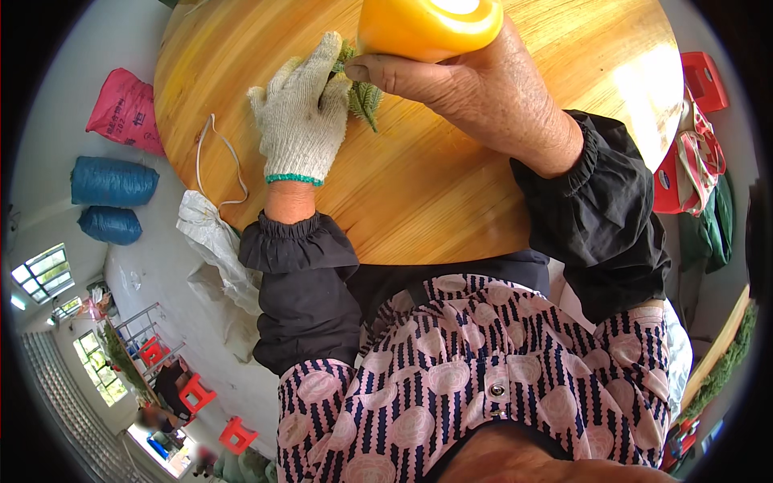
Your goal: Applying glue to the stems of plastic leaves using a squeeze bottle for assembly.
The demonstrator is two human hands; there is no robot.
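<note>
I get bright daylight, glare on the table (435, 193) at right, glowing windows (101, 369) left, bent edges, dark corners.

Bright windows (100, 369) stand beyond red stools (193, 386).

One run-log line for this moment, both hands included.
left hand: gloved, touching green sprig | right hand: bare, holding yellow object | surface: round wooden table

I see a green, needled sprig (365, 97), partly hidden, its tip slanting toward the near edge of the bench (435, 209). Near it, well in from that edge, I make out a smooth, glossy yellow-orange object (427, 36), held, partly out of view.
</note>
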